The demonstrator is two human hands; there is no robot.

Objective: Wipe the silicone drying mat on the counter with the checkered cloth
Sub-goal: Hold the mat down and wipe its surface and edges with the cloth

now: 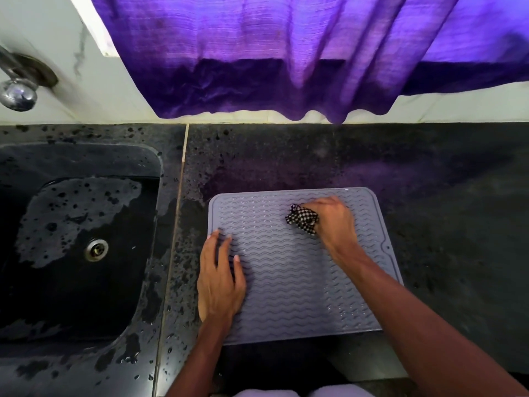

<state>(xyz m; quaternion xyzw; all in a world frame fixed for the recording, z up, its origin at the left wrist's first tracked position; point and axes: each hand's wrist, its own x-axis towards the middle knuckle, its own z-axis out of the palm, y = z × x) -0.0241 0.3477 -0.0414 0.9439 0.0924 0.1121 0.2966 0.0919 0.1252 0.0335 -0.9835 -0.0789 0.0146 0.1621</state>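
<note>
A grey silicone drying mat [286, 282] with wavy ridges lies flat on the dark counter [429, 181]. My right hand [335, 222] is closed on a bunched black-and-white checkered cloth [303, 219] and presses it onto the mat's far right part. My left hand [219, 276] lies flat with fingers spread on the mat's left edge, holding nothing.
A black sink [71, 239] with a metal drain [96, 249] and wet patches sits left of the mat. A chrome tap [18, 93] is on the wall at far left. A purple curtain [286, 53] hangs over the counter's back edge. Water droplets speckle the counter by the sink.
</note>
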